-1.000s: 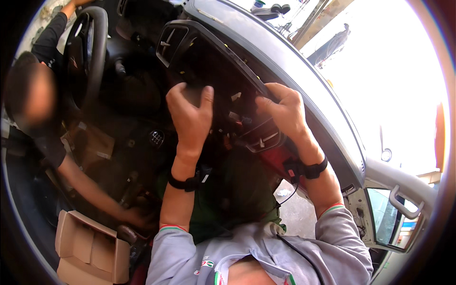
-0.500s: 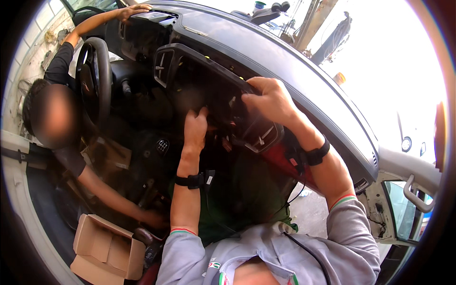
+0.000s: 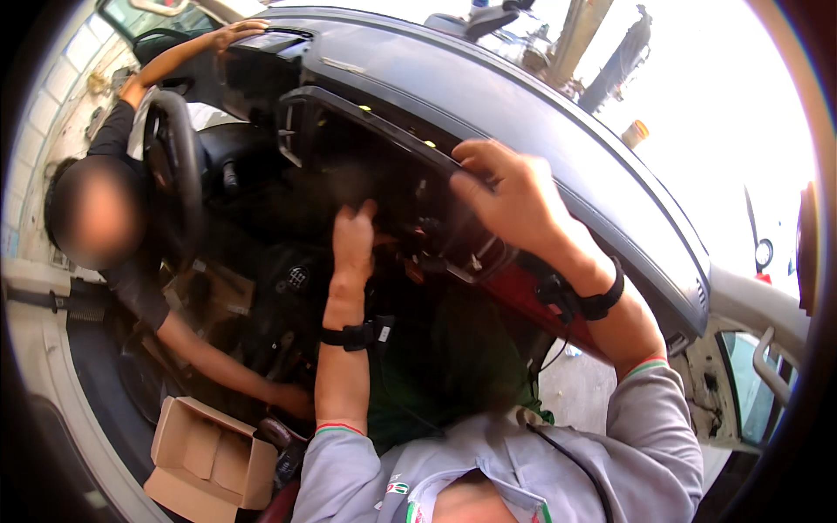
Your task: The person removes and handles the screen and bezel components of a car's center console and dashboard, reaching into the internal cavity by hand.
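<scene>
A black dashboard trim panel point(image 3: 410, 131) with an air vent at each end sits tilted against the dashboard, yellow clips showing along its upper edge. My left hand point(image 3: 353, 244) is closed at the panel's lower edge, its fingertips partly lost in dark shadow. Close to the panel's upper right edge is my right hand point(image 3: 519, 196), somewhat blurred, thumb and fingers apart and holding nothing I can see. Below it lies the right air vent point(image 3: 476, 263). Both my wrists wear black bands.
At the left, another person point(image 3: 126, 292) rests one hand on the dashboard point(image 3: 418, 65) and reaches low with the other. Near them are a steering wheel point(image 3: 181, 157), a gear knob point(image 3: 298, 277) and an open cardboard box point(image 3: 209, 458). An open door point(image 3: 741, 383) stands at the right.
My right hand has come off the panel's upper edge and moved slightly right, its fingers opening. My left hand stays at the lower edge. The whole view has shifted a little.
</scene>
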A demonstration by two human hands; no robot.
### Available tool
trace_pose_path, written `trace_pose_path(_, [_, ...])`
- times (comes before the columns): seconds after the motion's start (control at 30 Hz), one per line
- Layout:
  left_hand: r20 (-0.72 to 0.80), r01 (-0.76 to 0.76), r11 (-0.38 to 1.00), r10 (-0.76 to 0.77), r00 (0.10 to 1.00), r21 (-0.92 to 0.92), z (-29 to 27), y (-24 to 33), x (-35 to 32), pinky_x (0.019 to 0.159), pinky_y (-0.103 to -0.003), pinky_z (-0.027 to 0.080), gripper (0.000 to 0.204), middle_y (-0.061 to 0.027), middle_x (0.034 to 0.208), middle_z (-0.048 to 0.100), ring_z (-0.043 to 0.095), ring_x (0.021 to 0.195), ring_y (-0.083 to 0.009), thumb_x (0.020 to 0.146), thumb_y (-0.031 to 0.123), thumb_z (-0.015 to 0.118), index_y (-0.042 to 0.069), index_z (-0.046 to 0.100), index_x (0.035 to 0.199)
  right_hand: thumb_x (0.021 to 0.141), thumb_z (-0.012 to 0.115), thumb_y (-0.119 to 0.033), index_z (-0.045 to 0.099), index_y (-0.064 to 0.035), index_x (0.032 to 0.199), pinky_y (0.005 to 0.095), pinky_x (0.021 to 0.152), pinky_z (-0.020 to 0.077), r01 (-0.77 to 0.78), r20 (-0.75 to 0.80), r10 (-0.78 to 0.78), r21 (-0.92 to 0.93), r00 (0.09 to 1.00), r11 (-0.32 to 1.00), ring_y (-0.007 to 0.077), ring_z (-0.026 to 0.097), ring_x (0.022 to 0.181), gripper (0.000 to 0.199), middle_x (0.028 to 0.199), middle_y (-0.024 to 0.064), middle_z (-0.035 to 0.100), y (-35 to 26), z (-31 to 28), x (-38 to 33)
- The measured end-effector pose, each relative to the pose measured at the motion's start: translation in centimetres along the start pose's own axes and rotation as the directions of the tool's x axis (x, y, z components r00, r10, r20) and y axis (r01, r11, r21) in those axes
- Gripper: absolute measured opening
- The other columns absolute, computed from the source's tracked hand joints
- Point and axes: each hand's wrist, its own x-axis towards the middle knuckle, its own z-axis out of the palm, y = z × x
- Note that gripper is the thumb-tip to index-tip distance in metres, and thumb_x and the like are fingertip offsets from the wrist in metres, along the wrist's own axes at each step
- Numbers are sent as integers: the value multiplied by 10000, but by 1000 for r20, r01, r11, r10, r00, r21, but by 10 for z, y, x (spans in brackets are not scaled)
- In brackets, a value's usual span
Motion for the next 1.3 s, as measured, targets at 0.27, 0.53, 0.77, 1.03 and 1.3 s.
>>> trace_pose_path(0.27, [56, 55, 996, -51, 997, -71, -22, -19, 17, 609, -390, 612, 256, -133, 1053, 697, 710, 872, -256, 991, 209, 614, 27, 619, 1171, 962, 667, -108, 725, 17, 1037, 294, 749, 550, -195, -347, 182, -3, 920, 981, 134, 695, 795, 157, 846, 66, 745, 87, -107, -10])
trace_pose_path(0.53, [120, 88, 993, -78, 990, -82, -38, -28, 18, 714, -427, 608, 225, -107, 1108, 711, 717, 928, -271, 1010, 212, 601, 60, 630, 1173, 942, 633, -156, 709, -39, 1052, 435, 850, 536, -185, -230, 109, -343, 967, 921, 352, 683, 901, 178, 981, 171, 706, 110, -103, -29])
trace_pose_path(0.77, [110, 74, 994, -64, 992, -85, -32, -22, 22, 646, -454, 616, 190, -105, 1061, 661, 696, 882, -260, 996, 194, 614, 38, 582, 1100, 958, 646, -179, 699, -55, 1076, 405, 851, 525, -163, -226, 82, -367, 971, 916, 307, 676, 923, 179, 1017, 141, 692, 118, -102, -30])
trace_pose_path(1.03, [77, 52, 998, -50, 996, -22, -47, -20, 14, 664, -420, 603, 190, -71, 1029, 710, 711, 896, -236, 1005, 229, 620, 79, 653, 1116, 893, 638, -139, 718, -39, 986, 453, 814, 539, -97, -268, 8, -322, 963, 942, 364, 691, 868, 158, 912, 180, 711, 118, -102, -28])
trace_pose_path(1.3, [168, -66, 997, 71, 983, -36, -51, -12, -29, 654, -337, 620, 265, -174, 1175, 722, 740, 904, -255, 1038, 217, 590, 35, 578, 1230, 889, 680, -136, 726, -28, 969, 390, 751, 566, -47, -255, -44, -337, 966, 940, 307, 725, 787, 142, 872, 148, 750, 110, -104, -31])
